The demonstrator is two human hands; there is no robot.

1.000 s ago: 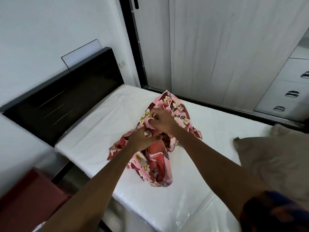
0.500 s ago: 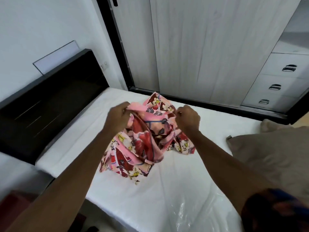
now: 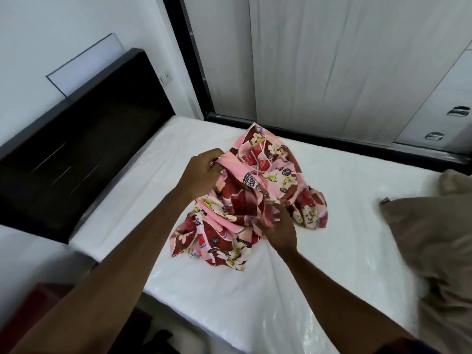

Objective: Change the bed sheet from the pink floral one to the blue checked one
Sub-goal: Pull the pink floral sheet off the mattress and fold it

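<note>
The sheet [image 3: 255, 200] lies bunched mid-mattress [image 3: 332, 226]. The headboard [image 3: 84, 139] stands to its left, the wardrobe [image 3: 332, 67] behind, the pillow [image 3: 434, 246] to its right, and drawers [image 3: 439, 118] at far right.

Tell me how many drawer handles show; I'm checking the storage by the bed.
2, both at the far right edge: an upper handle and a lower handle beneath it. More may lie outside the picture.
</note>
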